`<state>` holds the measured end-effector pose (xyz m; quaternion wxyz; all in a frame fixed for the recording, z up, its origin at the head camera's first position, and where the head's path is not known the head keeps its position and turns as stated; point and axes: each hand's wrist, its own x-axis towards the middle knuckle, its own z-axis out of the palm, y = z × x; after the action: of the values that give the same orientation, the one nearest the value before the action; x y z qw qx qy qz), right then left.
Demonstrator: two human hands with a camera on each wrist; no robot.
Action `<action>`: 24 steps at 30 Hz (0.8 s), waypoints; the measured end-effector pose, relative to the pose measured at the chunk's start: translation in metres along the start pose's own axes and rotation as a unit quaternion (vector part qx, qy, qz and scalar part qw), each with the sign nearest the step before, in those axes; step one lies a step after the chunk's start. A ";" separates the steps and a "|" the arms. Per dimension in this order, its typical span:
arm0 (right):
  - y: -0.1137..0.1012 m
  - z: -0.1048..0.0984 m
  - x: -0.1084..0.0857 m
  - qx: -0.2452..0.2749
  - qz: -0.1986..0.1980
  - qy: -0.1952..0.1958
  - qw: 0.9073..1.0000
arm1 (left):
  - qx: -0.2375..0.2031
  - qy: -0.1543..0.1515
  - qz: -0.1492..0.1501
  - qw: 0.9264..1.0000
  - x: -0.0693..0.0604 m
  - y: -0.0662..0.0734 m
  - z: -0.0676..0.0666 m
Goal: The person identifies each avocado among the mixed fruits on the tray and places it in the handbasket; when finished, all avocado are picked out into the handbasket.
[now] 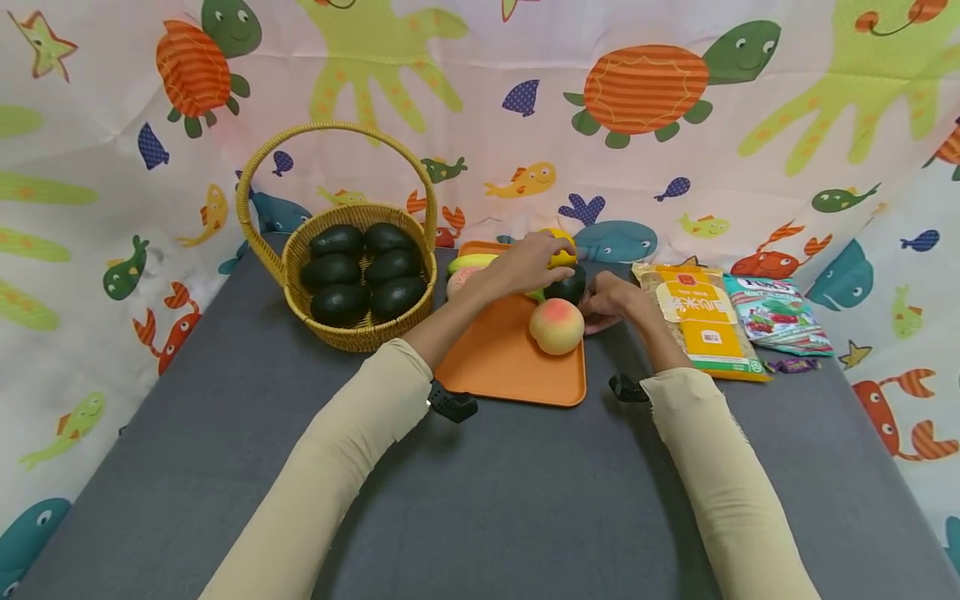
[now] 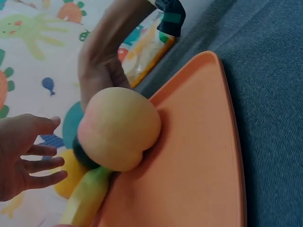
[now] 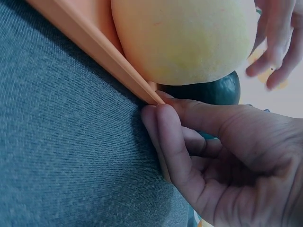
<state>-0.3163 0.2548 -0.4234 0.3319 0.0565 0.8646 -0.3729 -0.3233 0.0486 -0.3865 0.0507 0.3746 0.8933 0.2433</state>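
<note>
My left hand hovers over the back of an orange tray, fingers loosely spread and apart from the fruit in the left wrist view. Beneath and beside it are a dark green avocado and a yellow round fruit, partly hidden. At the tray's right edge, my right hand pinches the rim between thumb and fingers. A peach sits on the tray close to that hand. Farther left lie a banana and a second pinkish, peach-like fruit, mostly behind my left arm.
Left of the tray stands a wicker basket with a tall handle, holding several avocados. To the right lie a yellow grain packet, a teal and white packet and a small purple wrapped candy. A printed cloth hangs behind the grey table.
</note>
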 end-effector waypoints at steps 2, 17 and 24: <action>0.000 0.000 0.000 -0.001 -0.003 0.000 1.000 | 0.014 -0.013 0.007 1.000 0.007 -0.001 0.005; 0.002 0.000 -0.002 0.004 -0.006 0.012 1.000 | 0.031 -0.039 0.022 0.998 0.016 -0.003 0.024; 0.002 0.002 0.000 0.018 -0.004 0.008 1.000 | 0.020 -0.007 0.024 0.999 0.013 -0.005 0.027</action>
<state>-0.3147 0.2551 -0.4254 0.3221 0.0620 0.8607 -0.3894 -0.3288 0.0653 -0.4118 0.0433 0.3985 0.8883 0.2241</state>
